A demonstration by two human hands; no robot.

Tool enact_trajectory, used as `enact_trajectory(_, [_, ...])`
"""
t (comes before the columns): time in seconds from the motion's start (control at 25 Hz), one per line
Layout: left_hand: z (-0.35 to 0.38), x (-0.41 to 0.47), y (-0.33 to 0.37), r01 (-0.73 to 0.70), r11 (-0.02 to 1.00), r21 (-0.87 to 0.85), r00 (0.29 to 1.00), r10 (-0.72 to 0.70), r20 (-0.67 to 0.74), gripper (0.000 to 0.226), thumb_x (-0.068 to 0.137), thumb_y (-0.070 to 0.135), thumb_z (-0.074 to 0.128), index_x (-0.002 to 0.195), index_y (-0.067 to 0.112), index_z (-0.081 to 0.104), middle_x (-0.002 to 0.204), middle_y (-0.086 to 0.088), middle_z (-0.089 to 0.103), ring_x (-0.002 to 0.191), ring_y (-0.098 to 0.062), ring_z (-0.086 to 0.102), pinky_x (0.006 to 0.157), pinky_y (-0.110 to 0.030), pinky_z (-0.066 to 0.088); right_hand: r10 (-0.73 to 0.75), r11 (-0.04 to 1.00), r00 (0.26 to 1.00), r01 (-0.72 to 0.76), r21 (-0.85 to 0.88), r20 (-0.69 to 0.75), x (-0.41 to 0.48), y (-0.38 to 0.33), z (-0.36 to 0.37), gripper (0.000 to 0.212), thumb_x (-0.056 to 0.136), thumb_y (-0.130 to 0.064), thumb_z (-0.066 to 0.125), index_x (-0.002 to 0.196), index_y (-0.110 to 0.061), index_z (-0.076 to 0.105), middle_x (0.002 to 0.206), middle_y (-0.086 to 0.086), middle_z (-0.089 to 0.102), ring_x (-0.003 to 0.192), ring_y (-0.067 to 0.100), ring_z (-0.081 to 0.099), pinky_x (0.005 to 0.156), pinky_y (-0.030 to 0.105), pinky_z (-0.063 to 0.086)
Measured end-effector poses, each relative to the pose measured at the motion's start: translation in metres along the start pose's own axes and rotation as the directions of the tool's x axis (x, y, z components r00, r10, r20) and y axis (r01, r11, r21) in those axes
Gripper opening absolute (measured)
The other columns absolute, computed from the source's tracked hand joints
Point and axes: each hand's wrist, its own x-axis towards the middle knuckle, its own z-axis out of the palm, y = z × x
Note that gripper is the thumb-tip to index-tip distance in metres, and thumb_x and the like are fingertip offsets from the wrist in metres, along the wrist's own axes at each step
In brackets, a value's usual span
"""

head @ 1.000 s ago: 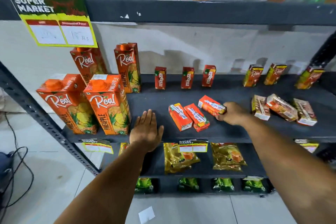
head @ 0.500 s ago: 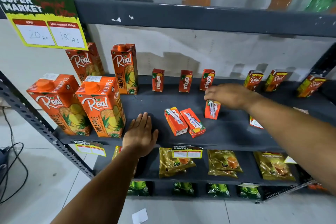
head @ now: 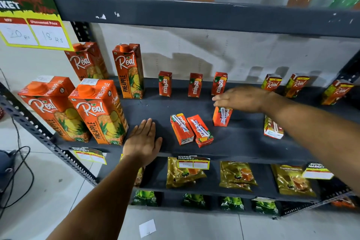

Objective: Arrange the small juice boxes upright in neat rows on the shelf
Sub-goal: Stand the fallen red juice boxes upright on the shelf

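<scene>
Since earlier: lying Maaza box stood upright mid-shelf, right hand flat above it, fingers spread. Shelf. Left hand open, palm down near edge. Two Maaza boxes lie flat between.

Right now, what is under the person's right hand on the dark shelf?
A small red juice box stands upright there, straw side facing us. The right hand covers its top, so whether the fingers touch it cannot be seen.

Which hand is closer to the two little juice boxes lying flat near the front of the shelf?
Left. The left hand rests flat on the shelf just left of the two lying juice boxes. The right hand is farther back-right, over an upright box.
</scene>
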Motion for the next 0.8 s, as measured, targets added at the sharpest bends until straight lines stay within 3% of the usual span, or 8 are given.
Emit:
enact_trajectory(0.08, [0.000,-0.001,0.000,0.009,1.000,0.011,1.000,-0.009,0.003,0.072,0.094,0.053,0.014,0.150,0.008,0.014,0.160,-0.008,0.011,0.146,-0.020,0.005,0.113,-0.032,-0.004,-0.040,0.999,0.999,0.039,-0.029,-0.015,0.000,0.004,-0.004,0.054,0.093,-0.061,0.036,0.139,-0.036,0.047,0.150,-0.008,0.043,0.138,0.015,0.035,0.112,0.034,0.023])
enact_trajectory(0.16, [-0.001,0.000,0.000,0.014,1.000,0.021,1.000,-0.014,0.004,0.072,0.094,0.053,0.012,0.150,0.008,0.013,0.160,-0.007,0.010,0.146,-0.020,0.004,0.112,-0.031,-0.005,-0.133,0.977,0.991,0.131,-0.167,0.000,0.000,0.006,-0.009,0.046,0.096,-0.044,0.043,0.140,-0.032,0.046,0.150,-0.005,0.043,0.137,0.017,0.036,0.112,0.034,0.028])
enact_trajectory(0.28, [-0.002,0.000,0.002,0.019,1.000,0.016,1.000,-0.019,0.006,0.071,0.094,0.053,0.014,0.150,0.009,0.012,0.160,-0.006,0.010,0.146,-0.019,0.004,0.112,-0.030,-0.005,-0.174,0.899,0.984,0.175,-0.401,0.038,0.004,0.008,-0.007,0.060,0.085,-0.022,0.064,0.142,-0.027,0.043,0.149,-0.001,0.045,0.134,0.020,0.041,0.102,0.035,0.041])
enact_trajectory(0.4, [-0.004,0.000,0.003,0.022,1.000,0.004,1.000,-0.022,0.004,0.070,0.095,0.052,0.017,0.150,0.009,0.013,0.160,-0.007,0.010,0.146,-0.019,0.004,0.113,-0.031,-0.003,0.022,0.934,0.999,-0.030,-0.356,-0.025,0.016,0.010,-0.002,0.065,0.076,-0.052,0.068,0.129,-0.019,0.054,0.121,0.007,0.063,0.101,0.027,0.060,0.076,0.035,0.050])
enact_trajectory(0.52, [-0.005,-0.001,0.003,0.020,1.000,-0.008,1.000,-0.020,0.003,0.069,0.095,0.051,0.018,0.150,0.009,0.014,0.160,-0.007,0.011,0.146,-0.020,0.006,0.114,-0.033,0.000,0.215,0.946,0.973,-0.227,-0.229,-0.078,0.028,0.009,0.007,0.063,0.078,-0.072,0.051,0.097,-0.012,0.059,0.086,0.004,0.062,0.068,0.019,0.053,0.056,0.031,0.038])
enact_trajectory(0.6, [-0.005,-0.001,0.003,0.024,1.000,0.000,1.000,-0.024,0.002,0.070,0.094,0.052,0.016,0.150,0.010,0.013,0.160,-0.006,0.011,0.146,-0.019,0.005,0.114,-0.032,0.000,0.281,0.942,0.953,-0.296,-0.158,-0.109,0.029,0.005,0.015,0.063,0.081,-0.075,0.042,0.083,-0.014,0.058,0.071,0.000,0.053,0.061,0.016,0.047,0.055,0.030,0.035])
enact_trajectory(0.72, [-0.004,0.000,0.003,0.026,1.000,0.011,1.000,-0.026,-0.001,0.070,0.094,0.052,0.015,0.150,0.011,0.013,0.160,-0.006,0.011,0.146,-0.019,0.005,0.113,-0.031,-0.001,0.357,0.925,0.930,-0.364,-0.108,-0.083,0.025,-0.005,0.016,0.071,0.079,-0.081,0.032,0.090,-0.016,0.057,0.085,0.003,0.057,0.072,0.020,0.052,0.068,0.034,0.043])
enact_trajectory(0.8, [-0.002,0.000,0.002,0.024,1.000,0.014,1.000,-0.024,0.001,0.070,0.094,0.053,0.014,0.150,0.010,0.013,0.160,-0.006,0.011,0.146,-0.019,0.005,0.113,-0.032,-0.001,0.325,0.923,0.920,-0.359,-0.138,-0.220,0.015,-0.012,0.007,0.080,0.077,-0.084,0.028,0.109,-0.016,0.057,0.101,0.007,0.063,0.088,0.026,0.059,0.071,0.036,0.046])
